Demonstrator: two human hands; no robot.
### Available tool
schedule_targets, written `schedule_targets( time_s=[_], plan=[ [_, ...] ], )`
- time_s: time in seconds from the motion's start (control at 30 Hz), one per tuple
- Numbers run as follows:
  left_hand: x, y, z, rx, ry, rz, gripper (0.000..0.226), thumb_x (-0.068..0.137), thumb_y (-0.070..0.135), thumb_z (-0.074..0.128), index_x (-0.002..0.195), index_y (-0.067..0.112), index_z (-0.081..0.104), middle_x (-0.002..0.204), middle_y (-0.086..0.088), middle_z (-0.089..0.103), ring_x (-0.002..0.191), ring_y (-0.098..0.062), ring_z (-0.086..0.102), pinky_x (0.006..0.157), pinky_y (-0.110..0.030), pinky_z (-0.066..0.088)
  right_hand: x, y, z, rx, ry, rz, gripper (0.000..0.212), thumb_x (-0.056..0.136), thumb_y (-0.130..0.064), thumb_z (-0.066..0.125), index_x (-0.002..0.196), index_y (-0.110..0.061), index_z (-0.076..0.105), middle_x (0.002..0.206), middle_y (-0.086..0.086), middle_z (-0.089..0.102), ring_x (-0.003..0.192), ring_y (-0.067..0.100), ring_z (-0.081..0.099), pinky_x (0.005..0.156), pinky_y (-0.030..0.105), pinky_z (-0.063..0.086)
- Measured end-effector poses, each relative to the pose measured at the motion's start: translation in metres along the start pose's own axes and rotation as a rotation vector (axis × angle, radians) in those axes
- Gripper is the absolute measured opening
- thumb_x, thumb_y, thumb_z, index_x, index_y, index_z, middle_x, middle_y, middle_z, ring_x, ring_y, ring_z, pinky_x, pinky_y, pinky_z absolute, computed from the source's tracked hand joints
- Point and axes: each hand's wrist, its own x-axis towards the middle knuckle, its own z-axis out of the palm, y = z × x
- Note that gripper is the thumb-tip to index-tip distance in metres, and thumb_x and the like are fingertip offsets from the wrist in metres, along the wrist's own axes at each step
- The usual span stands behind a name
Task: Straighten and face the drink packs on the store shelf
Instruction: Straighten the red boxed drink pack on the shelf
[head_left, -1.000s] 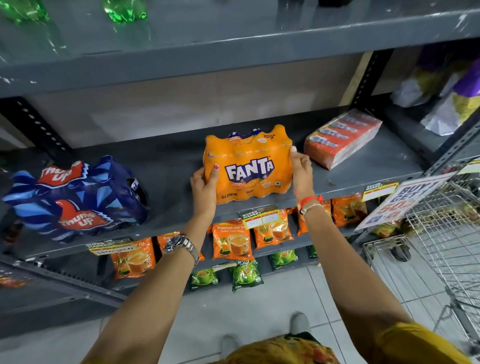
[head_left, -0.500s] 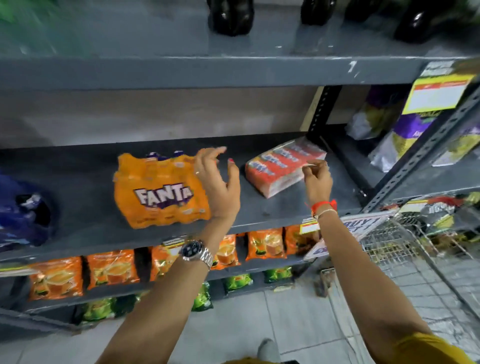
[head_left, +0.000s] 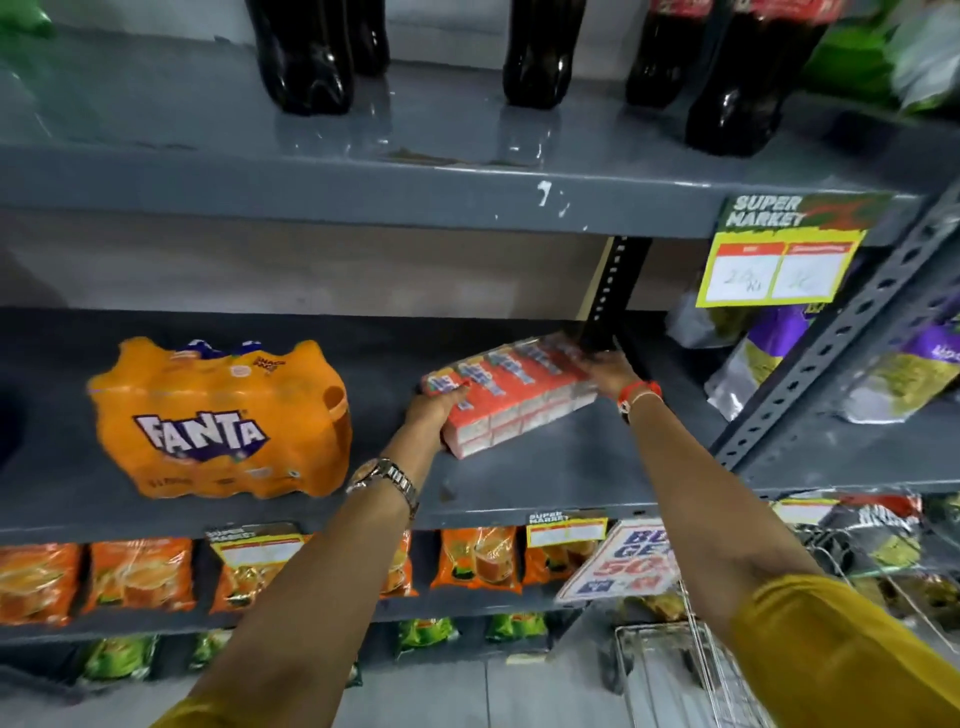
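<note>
While gripped at both ends, red carton pack (head_left: 511, 395) lying askew on grey store shelf (head_left: 545, 467), right of orange Fanta pack (head_left: 218, 421), already front-facing near shelf lip. Left hand (head_left: 436, 410) cupping near left corner, fingers (head_left: 457, 391) closed over top edge; right hand (head_left: 610, 371) at far right end, fingers closed against pack, somewhat blurred. Best done, probably: pivot pack flat, long side parallel to shelf edge, label forward, level with Fanta.
</note>
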Motion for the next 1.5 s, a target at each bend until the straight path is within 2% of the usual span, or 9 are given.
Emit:
schedule_targets(
  time_s=[0.17, 0.37, 0.47, 0.6, 0.87, 0.93, 1.03, 1.33, 1.5],
  plan=[
    [-0.001, 0.004, 0.003, -0.086, -0.012, -0.084, 0.007, 0.085, 0.011, 0.063, 0.088, 0.007, 0.058, 0.132, -0.021, 0.056, 0.120, -0.034, 0.055, 0.082, -0.046, 0.043, 0.011, 0.011, 0.006, -0.071, 0.054, -0.051, 0.027, 0.088, -0.025, 0.059, 0.091, 0.000, 0.068, 0.087, 0.013, 0.059, 0.082, 0.021, 0.049, 0.074, 0.029, 0.035],
    [0.001, -0.003, 0.003, -0.074, 0.037, 0.133, 0.038, 0.078, -0.003, 0.066, 0.115, 0.003, 0.058, 0.125, -0.025, 0.060, 0.072, -0.021, 0.061, 0.075, -0.039, 0.051, -0.006, 0.033, 0.000, 0.159, 0.165, -0.133, 0.020, 0.084, -0.006, 0.060, 0.101, 0.003, 0.069, 0.093, 0.018, 0.067, 0.088, 0.015, 0.054, 0.084, 0.035, 0.048],
    [0.001, -0.015, 0.001, 0.002, 0.050, 0.331, 0.047, 0.075, -0.002, 0.070, 0.119, 0.009, 0.058, 0.118, -0.015, 0.064, 0.082, -0.016, 0.063, 0.072, -0.030, 0.052, -0.026, 0.049, -0.002, 0.302, 0.218, -0.222, 0.024, 0.081, 0.014, 0.055, 0.104, 0.013, 0.063, 0.086, 0.007, 0.065, 0.075, -0.005, 0.059, 0.074, 0.014, 0.049],
    [0.000, -0.034, -0.003, 0.178, 0.056, 0.544, 0.054, 0.075, -0.007, 0.066, 0.126, 0.007, 0.053, 0.115, -0.011, 0.062, 0.103, -0.021, 0.061, 0.086, -0.037, 0.054, -0.045, 0.069, 0.016, 0.542, 0.328, -0.135, 0.041, 0.081, 0.025, 0.043, 0.119, 0.016, 0.050, 0.104, 0.013, 0.060, 0.072, -0.007, 0.060, 0.077, 0.015, 0.048],
    [0.001, -0.046, 0.005, 0.367, 0.293, 0.707, 0.068, 0.077, 0.002, 0.070, 0.137, 0.010, 0.038, 0.133, -0.016, 0.047, 0.116, -0.022, 0.053, 0.099, -0.038, 0.048, -0.039, 0.055, -0.004, 0.990, 0.361, 0.031, 0.031, 0.090, 0.006, 0.037, 0.112, -0.011, 0.049, 0.074, 0.004, 0.063, 0.067, 0.012, 0.057, 0.063, 0.023, 0.045],
    [-0.010, -0.053, 0.010, 0.264, 0.404, 0.760, 0.056, 0.074, 0.005, 0.073, 0.122, 0.007, 0.045, 0.116, -0.015, 0.050, 0.096, -0.019, 0.056, 0.085, -0.034, 0.051, -0.029, 0.050, -0.012, 0.950, 0.319, -0.011, 0.026, 0.091, -0.011, 0.045, 0.113, -0.018, 0.055, 0.096, 0.006, 0.065, 0.090, 0.015, 0.060, 0.079, 0.027, 0.045],
    [-0.026, -0.073, 0.025, 0.218, 0.251, 0.768, 0.033, 0.078, 0.006, 0.071, 0.099, 0.011, 0.047, 0.091, -0.003, 0.052, 0.075, -0.011, 0.052, 0.073, -0.031, 0.044, -0.016, 0.042, -0.012, 0.731, 0.195, -0.026, 0.030, 0.089, -0.027, 0.052, 0.117, -0.020, 0.060, 0.112, 0.007, 0.064, 0.098, 0.023, 0.062, 0.091, 0.037, 0.048],
    [-0.024, -0.079, 0.049, 0.362, -0.135, 0.523, 0.081, 0.084, 0.032, 0.064, 0.147, 0.023, 0.015, 0.155, -0.008, 0.003, 0.141, -0.021, 0.018, 0.109, -0.028, 0.020, -0.037, 0.052, 0.001, 0.789, 0.276, 0.023, 0.005, 0.080, -0.021, 0.064, 0.083, -0.021, 0.061, 0.085, 0.000, 0.063, 0.068, 0.013, 0.063, 0.062, 0.024, 0.050],
    [-0.011, -0.048, 0.051, 0.239, -0.364, 0.421, 0.073, 0.084, 0.030, 0.063, 0.146, 0.022, 0.025, 0.149, -0.001, 0.037, 0.135, -0.015, 0.036, 0.118, -0.039, 0.024, -0.077, 0.054, 0.017, 0.823, 0.432, -0.044, 0.032, 0.082, -0.008, 0.064, 0.059, -0.021, 0.046, 0.065, -0.004, 0.051, 0.066, 0.008, 0.048, 0.072, 0.026, 0.039]
  ],
)
